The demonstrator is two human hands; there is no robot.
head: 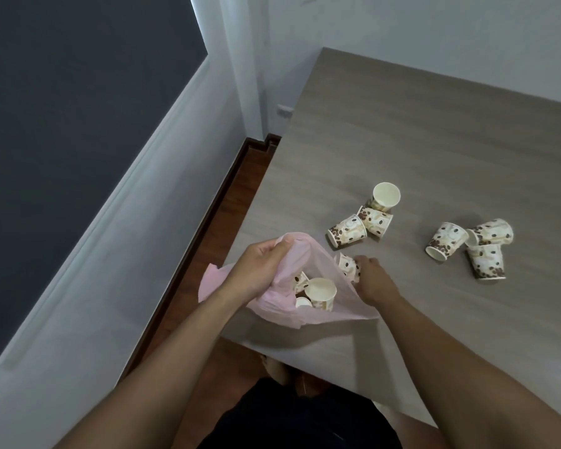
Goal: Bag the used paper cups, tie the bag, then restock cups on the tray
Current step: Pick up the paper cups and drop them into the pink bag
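The left hand is clenched on the rim of a thin pink plastic bag, its fingers curled into the crinkled film and lifting the mouth open. The bag sags in soft folds below and to the left of that hand, over the near corner of the table, a flat grey top with a faint wood-grain look.

Just right of the left hand, inside the open mouth, lie bagged cups: tapered paper cones with plain cream insides and rolled rims.

Across the mouth from there, the right hand grasps one paper cup printed with brown coffee beans, holding it at the bag's right rim.

Beyond the right hand, three loose cups cluster together; two lie tipped on their sides and one shows its round open mouth. Farther to the right of that hand, three more cups huddle, touching one another; the nearest stands upside down on its rim and the others lie on their sides.
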